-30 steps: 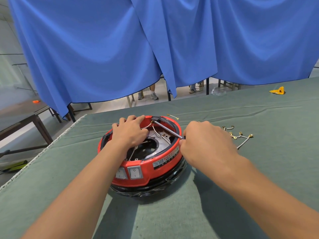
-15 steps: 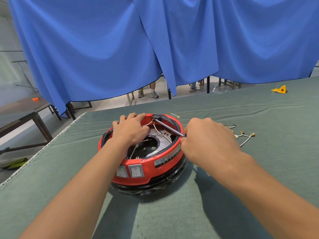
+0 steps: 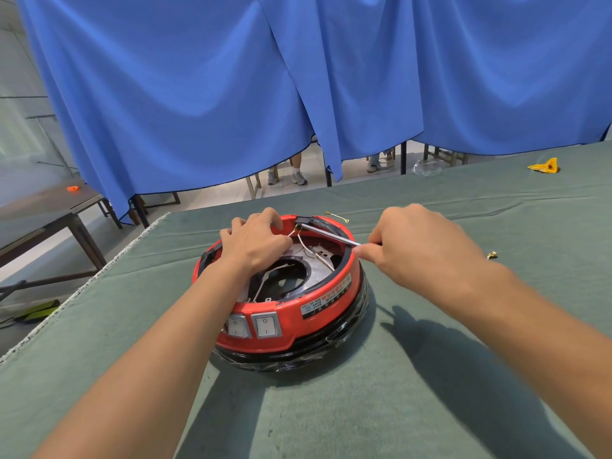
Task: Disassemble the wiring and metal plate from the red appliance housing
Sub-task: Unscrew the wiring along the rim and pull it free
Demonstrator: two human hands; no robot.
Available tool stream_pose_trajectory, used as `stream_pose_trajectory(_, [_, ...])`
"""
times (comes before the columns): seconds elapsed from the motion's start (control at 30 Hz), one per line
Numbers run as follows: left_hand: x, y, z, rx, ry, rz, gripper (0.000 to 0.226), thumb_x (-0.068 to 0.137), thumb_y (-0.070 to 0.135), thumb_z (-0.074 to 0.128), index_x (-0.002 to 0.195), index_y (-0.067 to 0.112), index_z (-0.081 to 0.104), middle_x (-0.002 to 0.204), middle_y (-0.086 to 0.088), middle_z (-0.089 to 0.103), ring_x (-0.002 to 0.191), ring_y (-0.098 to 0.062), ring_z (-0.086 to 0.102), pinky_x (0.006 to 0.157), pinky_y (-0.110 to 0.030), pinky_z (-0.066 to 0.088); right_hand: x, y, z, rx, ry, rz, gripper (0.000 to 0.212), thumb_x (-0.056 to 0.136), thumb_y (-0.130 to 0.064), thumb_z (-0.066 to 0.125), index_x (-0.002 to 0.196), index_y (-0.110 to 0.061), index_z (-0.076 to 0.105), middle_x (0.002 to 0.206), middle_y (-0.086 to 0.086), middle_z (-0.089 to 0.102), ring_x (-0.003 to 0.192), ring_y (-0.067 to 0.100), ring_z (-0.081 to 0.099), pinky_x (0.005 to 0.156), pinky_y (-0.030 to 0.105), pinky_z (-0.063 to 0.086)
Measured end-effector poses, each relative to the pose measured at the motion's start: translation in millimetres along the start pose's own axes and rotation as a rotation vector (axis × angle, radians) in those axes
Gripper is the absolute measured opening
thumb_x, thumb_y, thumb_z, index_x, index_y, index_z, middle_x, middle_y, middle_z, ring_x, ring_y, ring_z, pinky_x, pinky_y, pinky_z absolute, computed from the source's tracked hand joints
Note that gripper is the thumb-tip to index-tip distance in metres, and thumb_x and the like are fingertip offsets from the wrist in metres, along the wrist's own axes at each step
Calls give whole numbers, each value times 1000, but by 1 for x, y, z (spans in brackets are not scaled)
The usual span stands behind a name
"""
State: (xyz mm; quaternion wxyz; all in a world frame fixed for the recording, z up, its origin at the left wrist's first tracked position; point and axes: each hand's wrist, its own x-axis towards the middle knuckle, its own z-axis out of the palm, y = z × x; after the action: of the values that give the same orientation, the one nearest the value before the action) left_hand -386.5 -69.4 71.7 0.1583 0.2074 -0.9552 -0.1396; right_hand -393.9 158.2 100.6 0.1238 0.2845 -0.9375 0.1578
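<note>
Green-clothed counter (image 3: 463,376) carrying red appliance housing (image 3: 284,329), open side up. Inside: round metal plate (image 3: 314,270), white wiring (image 3: 313,255) looping across. Left hand (image 3: 255,243) curled over far rim, fingers among the wires. Right hand (image 3: 417,250) pinching a thin screwdriver (image 3: 331,234) reaching across to black connector (image 3: 304,221) at the rim.

Place: a workshop or shared training hall, by the look of it.
Bench (image 3: 463,376): lying under a green felt cloth, loose brass wire terminals (image 3: 336,216) resting on it.
Curtains (image 3: 198,77): blue cloth hanging as partitions between stations.
Beyond: other people's feet (image 3: 299,177) showing under the cloth; a dark table (image 3: 49,207) standing left.
</note>
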Motion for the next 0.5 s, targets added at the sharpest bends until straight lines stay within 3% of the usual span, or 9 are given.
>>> stream_pose_trajectory(0.13, [3,-1,3,81,3,33,14,79,35,54,90,28,51,120,-2,51,101,-22,33,87,-41,25,9,10,-4,-43,-30,-63,40,89,-49,57,66,-17,54,57,0,46,52,17,43,45,26,26])
stream_pose_trajectory(0.37, [4,-5,5,176,-27,48,21,81,46,54,93,30,51,137,-1,42,120,-28,34,98,-45,26,10,16,-4,-37,-39,-69,35,89,-51,56,87,-20,73,65,-1,57,65,25,57,57,29,40])
stream_pose_trajectory(0.5, [5,-5,6,214,-18,46,24,81,47,56,95,29,48,138,-1,41,121,-27,33,99,-46,26,3,13,-4,-42,-21,-51,36,88,-51,57,74,-19,65,60,-2,51,56,21,49,51,28,34])
